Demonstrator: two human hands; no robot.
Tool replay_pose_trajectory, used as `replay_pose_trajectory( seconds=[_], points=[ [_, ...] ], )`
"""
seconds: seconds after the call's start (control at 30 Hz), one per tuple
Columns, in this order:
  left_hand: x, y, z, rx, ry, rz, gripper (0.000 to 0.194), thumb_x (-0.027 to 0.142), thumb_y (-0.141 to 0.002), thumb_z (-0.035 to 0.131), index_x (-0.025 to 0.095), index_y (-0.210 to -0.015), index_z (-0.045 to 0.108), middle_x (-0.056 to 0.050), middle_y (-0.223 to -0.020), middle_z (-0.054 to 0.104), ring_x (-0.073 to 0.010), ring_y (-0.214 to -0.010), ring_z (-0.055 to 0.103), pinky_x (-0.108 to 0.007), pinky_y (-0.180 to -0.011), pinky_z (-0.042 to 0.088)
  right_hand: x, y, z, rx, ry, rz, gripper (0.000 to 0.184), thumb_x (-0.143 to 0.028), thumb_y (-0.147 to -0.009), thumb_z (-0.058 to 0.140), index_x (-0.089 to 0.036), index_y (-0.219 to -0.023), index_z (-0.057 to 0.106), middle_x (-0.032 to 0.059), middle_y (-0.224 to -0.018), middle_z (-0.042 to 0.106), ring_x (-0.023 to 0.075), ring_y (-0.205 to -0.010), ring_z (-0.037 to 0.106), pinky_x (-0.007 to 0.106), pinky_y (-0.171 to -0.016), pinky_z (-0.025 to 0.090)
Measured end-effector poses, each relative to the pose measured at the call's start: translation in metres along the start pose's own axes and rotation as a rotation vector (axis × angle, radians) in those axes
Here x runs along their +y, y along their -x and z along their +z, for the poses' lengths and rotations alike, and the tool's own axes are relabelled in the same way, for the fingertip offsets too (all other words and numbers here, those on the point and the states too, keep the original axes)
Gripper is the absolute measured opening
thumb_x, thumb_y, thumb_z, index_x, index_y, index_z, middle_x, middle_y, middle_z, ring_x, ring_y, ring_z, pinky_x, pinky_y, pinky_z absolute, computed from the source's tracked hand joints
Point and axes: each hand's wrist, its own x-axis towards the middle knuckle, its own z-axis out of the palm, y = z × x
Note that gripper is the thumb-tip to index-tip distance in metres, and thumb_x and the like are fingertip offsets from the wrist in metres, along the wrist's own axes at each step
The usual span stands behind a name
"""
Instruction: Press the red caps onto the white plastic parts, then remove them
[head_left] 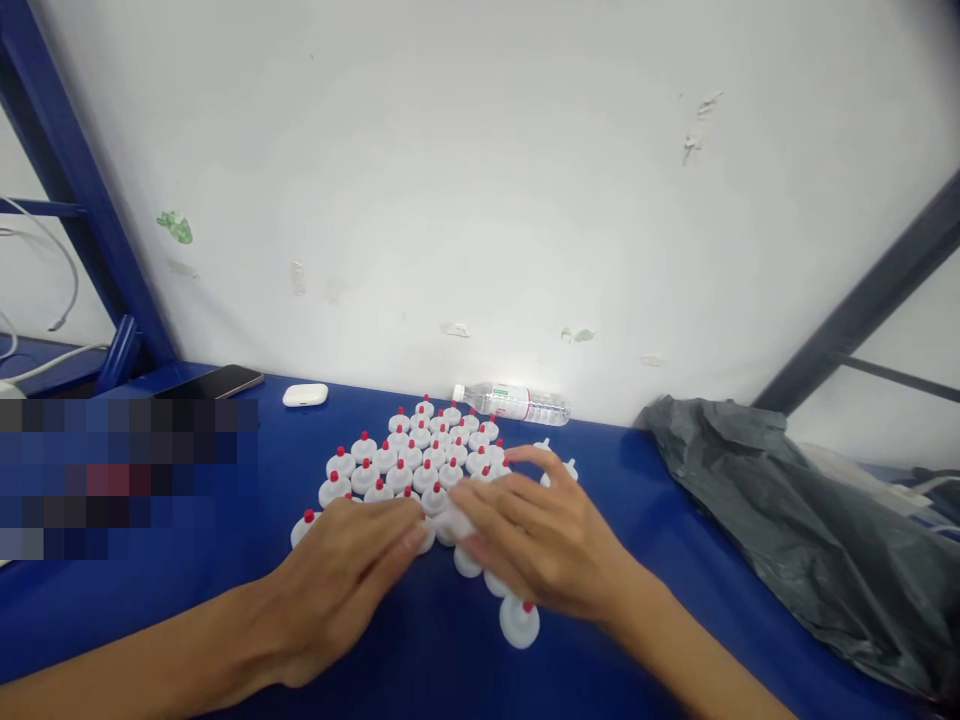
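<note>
Several white round plastic pieces with red tips (410, 453) stand close together on the blue table (225, 660). My left hand (337, 570) lies along the near left side of the cluster. Its fingers are stretched out and held side by side, with the fingertips touching or just beside the front pieces. Across the near right side is my right hand (547, 535), slightly blurred, its fingers extended and bent over some pieces. Both hands partly hide the pieces under them. One white piece (519, 622) sits nearest me, below the right hand.
A clear plastic bottle (517, 402) lies against the white wall (480, 200). To the left are a white earbud case (305, 395) and a phone (217, 382). A dark grey plastic bag (795, 530) covers the right side. Blue frame posts (97, 180) rise at the left.
</note>
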Motion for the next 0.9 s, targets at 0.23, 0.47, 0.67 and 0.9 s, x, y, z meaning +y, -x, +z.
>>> replay_pose_trajectory(
  seconds=[0.23, 0.47, 0.67, 0.9],
  points=[
    [-0.02, -0.013, -0.027, 0.201, -0.153, -0.086, 0.037, 0.024, -0.106, 0.037, 0.022, -0.069, 0.04, 0.005, -0.06, 0.041, -0.011, -0.051, 0.036, -0.03, -0.053, 0.032, 0.081, 0.059, 0.0, -0.083, 0.181, 0.456, 0.026, -0.03, -0.101, 0.059, -0.018, -0.123, 0.065, 0.0081, -0.093, 0.08, 0.0233, -0.08, 0.074, 0.052, -0.107, 0.04],
    [-0.069, -0.032, -0.054, 0.022, -0.742, -0.526, 0.041, 0.034, -0.106, 0.028, 0.017, -0.105, 0.065, -0.012, -0.107, 0.063, -0.0267, -0.084, 0.066, -0.035, -0.058, 0.043, 0.08, 0.063, 0.008, -0.245, 0.017, 0.447, 0.018, -0.029, -0.1, 0.057, -0.022, -0.114, 0.065, 0.0057, -0.104, 0.078, 0.0227, -0.092, 0.072, 0.051, -0.109, 0.038],
    [-0.095, -0.023, -0.057, -0.168, -0.771, -0.607, 0.043, 0.007, -0.089, 0.037, 0.012, -0.115, 0.071, -0.019, -0.113, 0.062, -0.0326, -0.084, 0.069, -0.038, -0.056, 0.045, 0.072, 0.057, 0.009, -0.343, -0.092, 0.434, 0.013, -0.025, -0.095, 0.064, -0.022, -0.106, 0.069, 0.0043, -0.108, 0.077, 0.0237, -0.101, 0.069, 0.048, -0.106, 0.039],
    [-0.12, -0.01, -0.055, -0.286, -0.657, -0.6, 0.043, 0.011, -0.09, 0.041, 0.019, -0.121, 0.069, -0.017, -0.114, 0.074, -0.0362, -0.102, 0.072, -0.041, -0.07, 0.052, 0.064, 0.049, -0.001, -0.359, -0.192, 0.443, 0.019, -0.016, -0.092, 0.054, -0.021, -0.101, 0.071, 0.0055, -0.105, 0.074, 0.0237, -0.099, 0.064, 0.047, -0.099, 0.041]
  ],
)
